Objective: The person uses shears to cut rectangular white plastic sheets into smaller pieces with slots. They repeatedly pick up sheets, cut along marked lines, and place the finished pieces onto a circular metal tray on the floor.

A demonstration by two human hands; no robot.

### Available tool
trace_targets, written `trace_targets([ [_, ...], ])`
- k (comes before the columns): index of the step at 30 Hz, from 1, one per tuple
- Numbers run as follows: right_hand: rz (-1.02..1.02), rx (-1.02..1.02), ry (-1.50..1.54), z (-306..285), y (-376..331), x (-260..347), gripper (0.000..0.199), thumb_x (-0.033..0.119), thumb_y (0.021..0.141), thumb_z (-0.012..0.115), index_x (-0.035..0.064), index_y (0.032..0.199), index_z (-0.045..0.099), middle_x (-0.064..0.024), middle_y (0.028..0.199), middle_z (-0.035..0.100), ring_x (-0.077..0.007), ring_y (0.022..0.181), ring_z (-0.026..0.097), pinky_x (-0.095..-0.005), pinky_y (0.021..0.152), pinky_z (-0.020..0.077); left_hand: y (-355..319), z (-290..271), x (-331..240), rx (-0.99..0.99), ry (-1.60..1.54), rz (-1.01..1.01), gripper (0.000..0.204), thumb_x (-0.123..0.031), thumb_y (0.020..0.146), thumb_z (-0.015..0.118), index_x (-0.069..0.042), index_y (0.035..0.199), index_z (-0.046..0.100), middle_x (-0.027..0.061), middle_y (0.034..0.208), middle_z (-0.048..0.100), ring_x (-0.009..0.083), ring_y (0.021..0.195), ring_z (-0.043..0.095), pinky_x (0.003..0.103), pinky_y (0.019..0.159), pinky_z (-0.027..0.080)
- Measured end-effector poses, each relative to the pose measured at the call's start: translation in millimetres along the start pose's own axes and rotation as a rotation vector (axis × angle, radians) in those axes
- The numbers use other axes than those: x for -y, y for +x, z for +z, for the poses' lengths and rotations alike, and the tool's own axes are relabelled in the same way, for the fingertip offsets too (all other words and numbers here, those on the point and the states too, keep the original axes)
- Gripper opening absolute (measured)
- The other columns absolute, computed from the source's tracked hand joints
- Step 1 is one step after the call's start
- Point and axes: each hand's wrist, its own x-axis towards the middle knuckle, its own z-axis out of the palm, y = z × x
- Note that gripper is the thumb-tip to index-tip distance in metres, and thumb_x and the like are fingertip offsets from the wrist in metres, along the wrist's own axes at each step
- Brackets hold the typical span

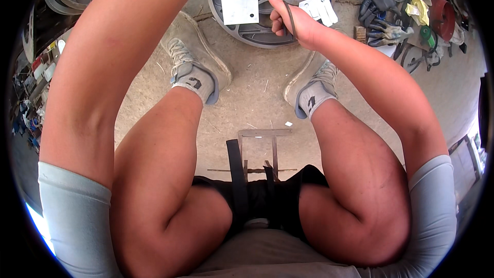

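While the right hand (pixel 288 18) at one o'clock curls its fingers shut around a thin dark strap (pixel 289 15), the left hand runs off the top, so its fingers cannot be told. The strap could slip onto the round grey metal disc (pixel 267 33) at twelve o'clock, just below it.

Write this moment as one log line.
right hand: shut on thin dark rod | left hand: out of view | below: round metal disc, square plate

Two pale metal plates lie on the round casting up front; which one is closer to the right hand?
The smaller notched plate, just right of the right hand gripping the thin dark strip. The larger square plate with holes lies further off to the left.
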Motion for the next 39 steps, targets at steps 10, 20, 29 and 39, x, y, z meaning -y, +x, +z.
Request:
trace_targets([
  [10, -0.018, 0.015, -0.097, -1.9, 1.5, -2.5, 0.09, 0.087, 0.099, 0.039, 0.0003, 0.099, 0.062, -0.0087, 0.077, 0.059, -0.0186, 0.075, 0.057, -0.0334, 0.081, 0.0472, -19.9, 14.7, -5.4, -0.219, -0.065, -0.022, 0.078, -0.03, 0.073, 0.091, -0.01, 0.144, 0.067, 0.0205, 0.141, 0.062, 0.0373, 0.123, 0.068, 0.045, 0.104, 0.057],
  [20, 0.026, -0.012, -0.064, 6.4, -7.4, 3.0, 0.084, 0.082, 0.102, 0.041, 0.0005, 0.093, 0.06, -0.0073, 0.075, 0.057, -0.0185, 0.07, 0.061, -0.0334, 0.069, 0.0535, -37.6, 30.9, -21.0, -0.385, -0.146, -0.09, 0.064, -0.023, 0.073, 0.092, -0.009, 0.131, 0.069, 0.0151, 0.133, 0.066, 0.0345, 0.125, 0.067, 0.044, 0.102, 0.058],
  [29, 0.037, -0.001, -0.043, 5.4, -10.2, 5.5, 0.077, 0.08, 0.101, 0.049, 0.0066, 0.082, 0.056, -0.0025, 0.074, 0.054, -0.0156, 0.069, 0.06, -0.0305, 0.065, 0.0538, -33.7, 37.1, -18.7, -0.406, -0.117, -0.063, 0.062, -0.022, 0.074, 0.09, -0.009, 0.131, 0.067, 0.0143, 0.132, 0.065, 0.0329, 0.129, 0.063, 0.043, 0.107, 0.055],
  [39, 0.048, -0.066, -0.023, 9.6, -17.7, 10.4, 0.073, 0.076, 0.102, 0.054, 0.0055, 0.084, 0.058, -0.0018, 0.069, 0.055, -0.0149, 0.064, 0.061, -0.0293, 0.059, 0.0535, -38.3, 35.1, -6.6, -0.369, -0.13, 0.01, 0.081, -0.009, 0.072, 0.084, -0.012, 0.15, 0.06, 0.0145, 0.143, 0.062, 0.0335, 0.134, 0.061, 0.041, 0.11, 0.053],
])
